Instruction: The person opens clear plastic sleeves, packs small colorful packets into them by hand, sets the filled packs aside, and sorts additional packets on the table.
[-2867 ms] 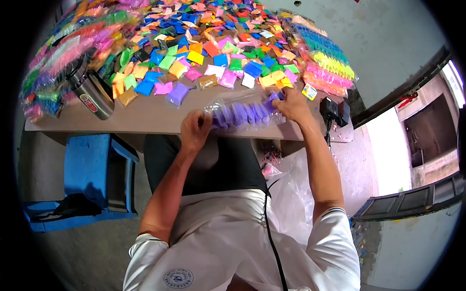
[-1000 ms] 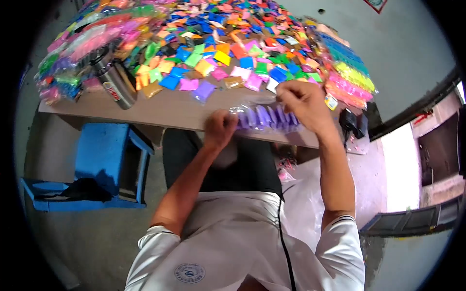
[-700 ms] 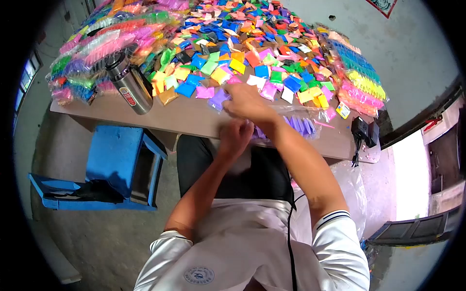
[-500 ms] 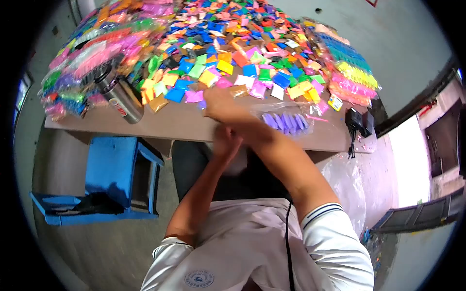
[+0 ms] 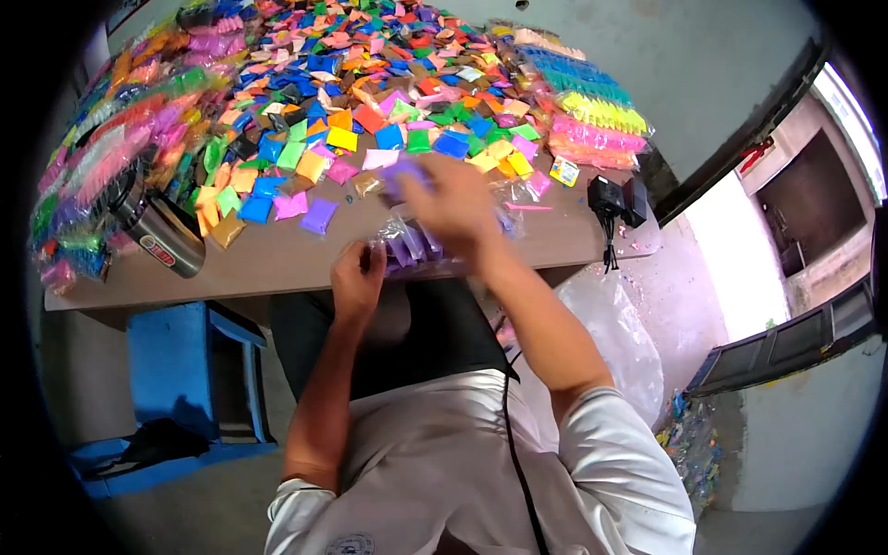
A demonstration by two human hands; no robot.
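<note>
My left hand [image 5: 359,277] is closed at the table's front edge, its fingertips pinching the left edge of a clear plastic bag [image 5: 387,231]. Several purple packets [image 5: 407,246] stand in a row inside that bag. Over the bag, my right hand [image 5: 455,205] is slightly blurred, with a small purple packet [image 5: 400,178] at its fingertips. The hand hides the right part of the bag. Another purple packet [image 5: 319,215] lies flat on the table, beyond my left hand and to its left.
A large heap of coloured packets [image 5: 370,92] covers the table [image 5: 268,268]. Bagged packets line both sides [image 5: 597,116]. A steel flask [image 5: 162,231] stands at left, black power adapters [image 5: 610,203] lie at right. A blue chair [image 5: 171,370] is below left.
My right hand has drawn back from the heap to above the bag. My left hand has come onto the bag's edge, and the bag now sits closer to me. The view has shifted right.
</note>
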